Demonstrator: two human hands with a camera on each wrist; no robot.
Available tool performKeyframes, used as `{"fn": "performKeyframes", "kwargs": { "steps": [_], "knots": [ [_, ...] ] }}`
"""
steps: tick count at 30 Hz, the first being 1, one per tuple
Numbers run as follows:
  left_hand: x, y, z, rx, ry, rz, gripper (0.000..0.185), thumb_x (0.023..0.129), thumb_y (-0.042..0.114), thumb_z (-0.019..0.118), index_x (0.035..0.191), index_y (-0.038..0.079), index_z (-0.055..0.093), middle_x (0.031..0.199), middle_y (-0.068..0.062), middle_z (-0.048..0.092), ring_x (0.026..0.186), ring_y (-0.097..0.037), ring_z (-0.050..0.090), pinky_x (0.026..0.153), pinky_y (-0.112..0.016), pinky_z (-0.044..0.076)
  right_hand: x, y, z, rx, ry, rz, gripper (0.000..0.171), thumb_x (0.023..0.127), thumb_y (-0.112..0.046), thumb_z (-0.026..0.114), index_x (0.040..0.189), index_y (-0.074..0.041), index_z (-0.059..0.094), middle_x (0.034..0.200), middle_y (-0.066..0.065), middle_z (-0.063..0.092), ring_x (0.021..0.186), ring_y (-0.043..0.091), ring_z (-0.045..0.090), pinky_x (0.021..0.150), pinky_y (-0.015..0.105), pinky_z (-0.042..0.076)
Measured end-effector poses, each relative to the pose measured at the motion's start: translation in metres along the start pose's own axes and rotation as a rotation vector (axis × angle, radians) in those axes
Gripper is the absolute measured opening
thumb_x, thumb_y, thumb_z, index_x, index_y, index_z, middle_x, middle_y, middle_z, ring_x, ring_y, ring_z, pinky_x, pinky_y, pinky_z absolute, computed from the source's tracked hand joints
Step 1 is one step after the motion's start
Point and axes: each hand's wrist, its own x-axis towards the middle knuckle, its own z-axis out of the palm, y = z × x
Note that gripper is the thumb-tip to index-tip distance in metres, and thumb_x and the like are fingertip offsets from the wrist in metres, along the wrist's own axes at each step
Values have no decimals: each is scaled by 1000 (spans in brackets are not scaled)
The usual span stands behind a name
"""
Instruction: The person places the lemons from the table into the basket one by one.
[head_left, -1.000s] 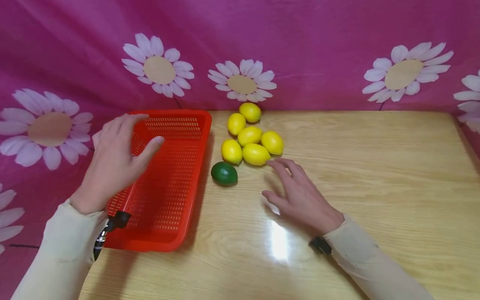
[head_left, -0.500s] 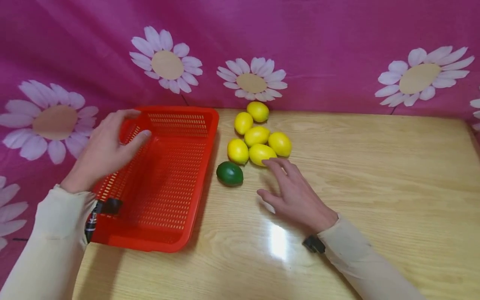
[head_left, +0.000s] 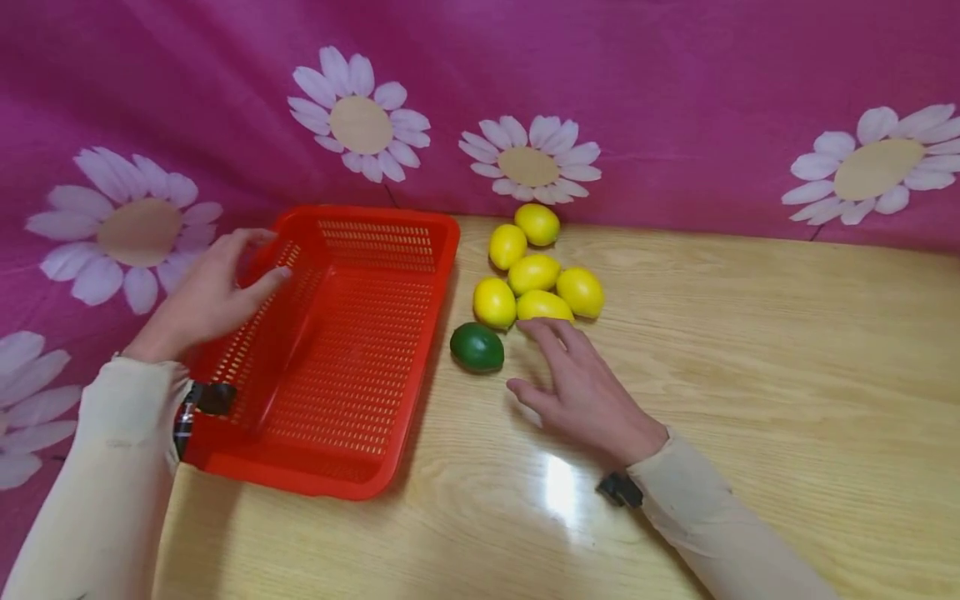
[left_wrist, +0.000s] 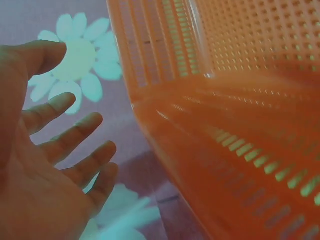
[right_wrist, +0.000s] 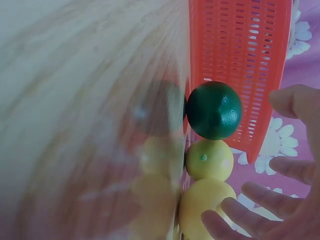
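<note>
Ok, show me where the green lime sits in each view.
Head: the green lime lies mid-frame on the table, right of the red basket.
Left wrist: not in view; only the basket.
Right wrist: lime upper right of centre.
Shared landmark: the red basket beside it.

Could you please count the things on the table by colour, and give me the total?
Yellow oval lemons: 6
Green oval lime: 1
Red perforated plastic basket: 1
Total on the wooden table: 8

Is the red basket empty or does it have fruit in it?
Empty: the red basket shows only bare mesh floor; the lemons and lime lie outside, on the table.
</note>
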Motion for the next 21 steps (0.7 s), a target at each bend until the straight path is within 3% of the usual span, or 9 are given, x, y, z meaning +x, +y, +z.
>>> {"fn": "performKeyframes", "kwargs": {
  "steps": [9, 16, 21],
  "knots": [
    [3, -22, -5, -1, -72, -74, 81, 102, 44, 58, 161, 5, 18, 155, -31, 38, 131, -52, 44, 108, -75, 39, 4, -2, 6, 8, -9, -11, 70, 94, -42, 72, 152, -18, 42, 152, 6, 45, 138, 24, 45, 117, 50, 44],
    [3, -31, -3, -75, -121, -141, 91, 102, 50, 56, 164, 8, 5, 152, -31, 39, 122, -49, 53, 102, -70, 48, 7, -3, 11, 15, -16, -31, 70, 94, -43, 72, 152, -19, 43, 151, 5, 46, 137, 23, 46, 116, 49, 44],
    [5, -37, -1, -132, -143, -165, 89, 104, 50, 51, 164, 4, 3, 154, -32, 35, 126, -50, 49, 106, -70, 46, 9, -3, 14, 15, -11, -48, 70, 94, -41, 72, 153, -19, 42, 150, 6, 47, 136, 23, 46, 116, 49, 44]
  ]
}}
